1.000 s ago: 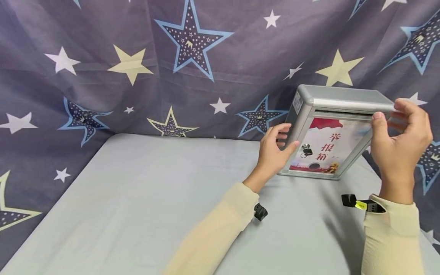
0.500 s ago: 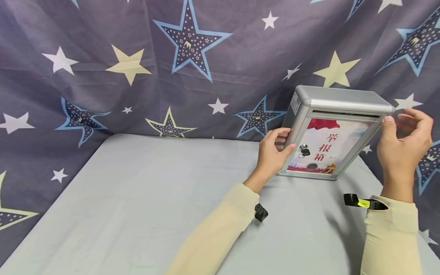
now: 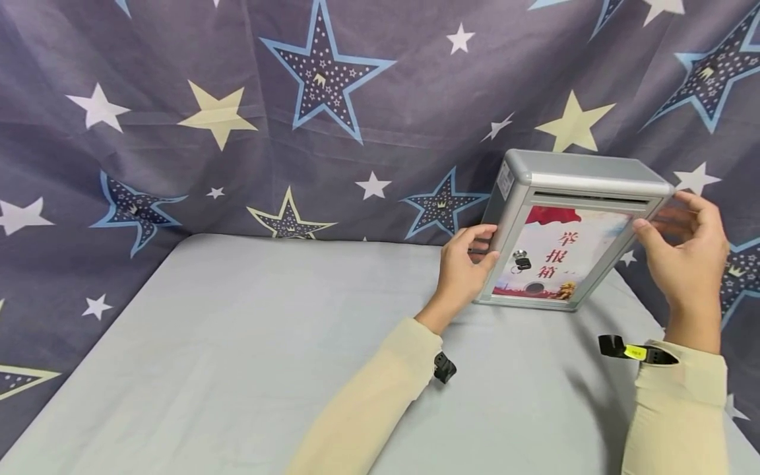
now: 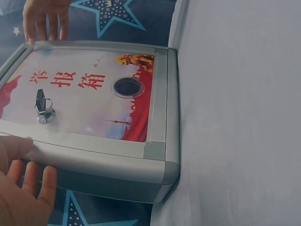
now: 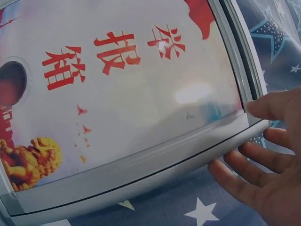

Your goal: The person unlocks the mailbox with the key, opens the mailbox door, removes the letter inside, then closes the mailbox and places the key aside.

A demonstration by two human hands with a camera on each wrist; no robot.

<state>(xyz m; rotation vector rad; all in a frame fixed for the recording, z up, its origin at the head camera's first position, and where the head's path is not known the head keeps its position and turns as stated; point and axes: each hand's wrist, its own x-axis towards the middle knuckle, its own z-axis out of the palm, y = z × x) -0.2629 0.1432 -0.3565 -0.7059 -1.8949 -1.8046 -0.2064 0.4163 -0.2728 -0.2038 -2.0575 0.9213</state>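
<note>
A silver-framed metal report box (image 3: pixel 588 244) stands at the right of the table, its lower end at the cloth. Its front panel carries red lettering, a slot near the top, a round window and a lock with a key (image 4: pixel 42 106). My left hand (image 3: pixel 463 267) holds the box's left side, thumb on the front frame and fingers along the side wall. At the upper right corner, my right hand (image 3: pixel 689 254) grips the frame; in the right wrist view its thumb (image 5: pixel 268 106) lies on the front edge and the fingers reach under the side.
A pale grey cloth covers the table (image 3: pixel 267 343). Behind it and at both sides hangs a dark curtain (image 3: pixel 415 99) with a star print, close behind the box. Each wrist wears a strap with a small black device (image 3: pixel 444 367).
My right hand has come in leftward from beside the box, and its thumb is now on the front frame. The left hand stays at the left side.
</note>
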